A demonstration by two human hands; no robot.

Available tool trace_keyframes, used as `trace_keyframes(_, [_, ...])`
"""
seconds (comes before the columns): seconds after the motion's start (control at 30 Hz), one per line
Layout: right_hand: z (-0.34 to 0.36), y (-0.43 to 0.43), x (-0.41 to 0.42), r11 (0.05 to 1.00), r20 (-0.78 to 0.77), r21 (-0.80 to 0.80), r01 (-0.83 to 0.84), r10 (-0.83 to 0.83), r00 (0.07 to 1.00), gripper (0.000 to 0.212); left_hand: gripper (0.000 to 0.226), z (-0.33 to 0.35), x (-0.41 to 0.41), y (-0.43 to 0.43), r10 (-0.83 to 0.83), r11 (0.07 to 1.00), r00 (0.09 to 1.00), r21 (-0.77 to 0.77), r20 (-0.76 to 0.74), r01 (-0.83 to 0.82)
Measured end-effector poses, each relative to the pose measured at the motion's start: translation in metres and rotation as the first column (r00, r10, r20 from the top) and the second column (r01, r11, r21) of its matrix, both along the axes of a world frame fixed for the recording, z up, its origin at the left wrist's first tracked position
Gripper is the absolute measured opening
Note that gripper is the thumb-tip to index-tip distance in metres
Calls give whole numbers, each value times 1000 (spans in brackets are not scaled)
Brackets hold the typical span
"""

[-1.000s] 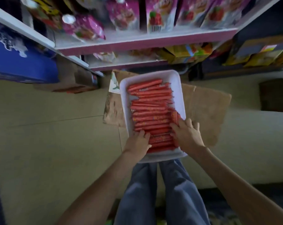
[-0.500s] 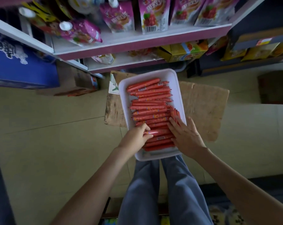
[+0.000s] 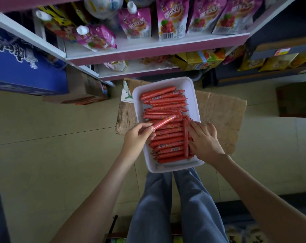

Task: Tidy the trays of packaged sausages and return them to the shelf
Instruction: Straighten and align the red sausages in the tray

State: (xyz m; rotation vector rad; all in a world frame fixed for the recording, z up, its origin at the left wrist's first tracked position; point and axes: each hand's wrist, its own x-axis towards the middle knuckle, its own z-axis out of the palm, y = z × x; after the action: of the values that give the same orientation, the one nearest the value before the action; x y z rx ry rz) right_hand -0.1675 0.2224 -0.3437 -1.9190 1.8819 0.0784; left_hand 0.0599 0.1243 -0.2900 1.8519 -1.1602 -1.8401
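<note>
White plastic tray point(image 3: 191, 90); red film-wrapped sausages point(image 3: 166, 137), small pale labels; brown cardboard sheet point(image 3: 222, 116); white shelf point(image 3: 131, 48), pink edge; magenta fruit-printed pouches point(image 3: 171, 18); blue carton point(image 3: 22, 67), white lettering

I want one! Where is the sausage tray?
Centre of the head view: the white tray sits over the cardboard, in front of the pink shelf.

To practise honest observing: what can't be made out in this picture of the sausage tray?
Head view:
Labels on the sausages: too small, blurred.
Lower layers: covered by top ones.
The tray, right rim: partly under the right hand.
Shelf pouches: cut by the top edge.
</note>
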Motion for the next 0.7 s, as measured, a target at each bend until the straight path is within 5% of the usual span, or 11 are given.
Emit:
trace_keyframes(0.1, [23, -17, 5, 953, 296, 119, 279, -302, 906, 52, 11, 13, -5, -4, 75, 995, 988, 68, -138, -66])
trace_keyframes(0.2, [54, -43, 6, 764, 579, 381, 522, -636, 509, 56, 10, 27, -12, -9, 131, 985, 967, 135, -217, -103])
trace_keyframes(0.23, [61, -50, 3, 734, 593, 408, 544, -666, 453, 50, 10, 31, -15, -11, 151, 982, 964, 144, -219, -121])
trace_keyframes(0.3, [63, -58, -3, 767, 537, 378, 519, -638, 552, 31, 12, 35, -20, -14, 193, 975, 963, 146, -188, -167])
trace_keyframes(0.37, [62, -61, -4, 835, 402, 388, 390, -533, 744, 22, 19, 32, -21, -17, 221, 969, 968, 136, -119, -205])
trace_keyframes(0.47, [41, -45, 1, 877, 165, 480, -10, -79, 983, 28, 26, 22, -18, -15, 216, 972, 976, 97, 5, -215])
trace_keyframes(0.57, [21, -15, 13, 850, -91, 425, -312, 383, 919, 36, 32, 10, -14, -8, 222, 969, 973, 99, 69, -228])
trace_keyframes(0.7, [4, 12, 13, 908, -163, 292, -301, 358, 919, 54, 31, -2, -8, 4, 238, 961, 967, 122, 87, -248])
